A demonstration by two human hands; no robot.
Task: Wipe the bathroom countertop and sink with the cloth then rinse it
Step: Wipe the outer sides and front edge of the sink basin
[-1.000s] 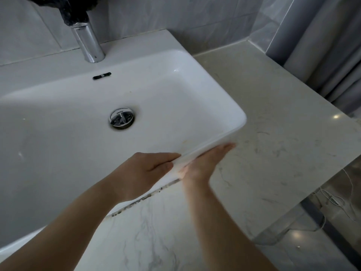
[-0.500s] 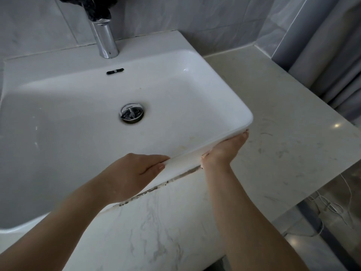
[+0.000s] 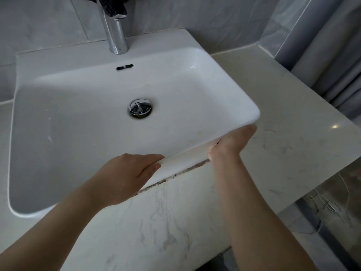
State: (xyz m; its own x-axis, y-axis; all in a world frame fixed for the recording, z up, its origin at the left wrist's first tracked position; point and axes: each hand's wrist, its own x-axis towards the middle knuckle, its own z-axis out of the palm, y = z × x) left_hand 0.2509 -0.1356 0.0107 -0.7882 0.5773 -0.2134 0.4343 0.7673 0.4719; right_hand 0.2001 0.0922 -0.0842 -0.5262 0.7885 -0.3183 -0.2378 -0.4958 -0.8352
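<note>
A white rectangular sink (image 3: 58, 133) sits on a pale marble countertop (image 3: 283, 114). My left hand (image 3: 125, 177) lies on the sink's front rim, fingers together and stretched along the edge. My right hand (image 3: 230, 143) is pressed against the sink's outer front wall just under its right front corner, with the fingers partly hidden beneath the rim. I cannot make out a cloth in either hand. A dark fabric-like thing (image 3: 109, 4) hangs over the top of the chrome faucet (image 3: 117, 36).
A chrome drain (image 3: 140, 108) sits in the middle of the basin. A dirty caulk line (image 3: 175, 177) runs along the sink's front base. A grey curtain (image 3: 336, 55) hangs at the right. Thin white cables (image 3: 328, 204) lie on the floor beyond the counter edge.
My right hand has slid to the right along the sink's front wall, up to the corner. My left hand has stayed on the rim. The view has shifted, showing more of the sink's left side.
</note>
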